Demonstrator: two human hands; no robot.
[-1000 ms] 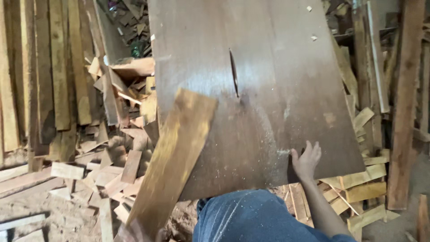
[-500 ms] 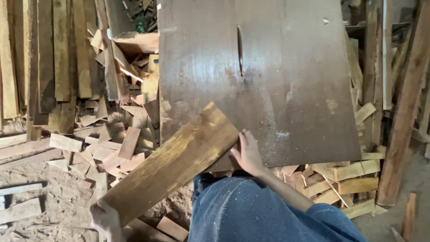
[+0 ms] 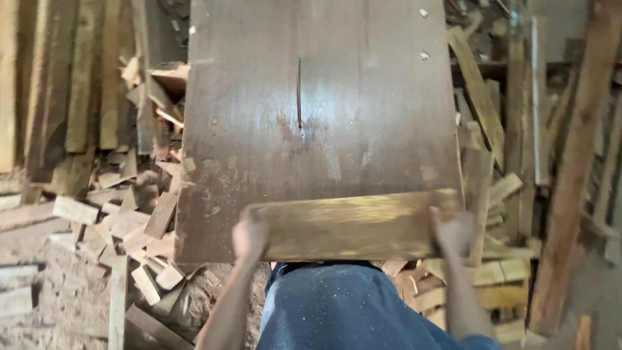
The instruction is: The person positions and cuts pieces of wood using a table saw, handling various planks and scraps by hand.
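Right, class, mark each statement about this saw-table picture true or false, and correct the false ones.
1. Both hands, the left hand and the right hand, grip the ends of one wooden board. True.
2. The board stands upright on end. False: it lies crosswise at the near edge of the table top.
3. A saw blade shows in a slot of the table top. True.
4. The board touches the blade. False: it lies well short of it.
5. Wood offcuts lie left of the table. True.

Dark saw table (image 3: 363, 84), board (image 3: 350, 225) across it
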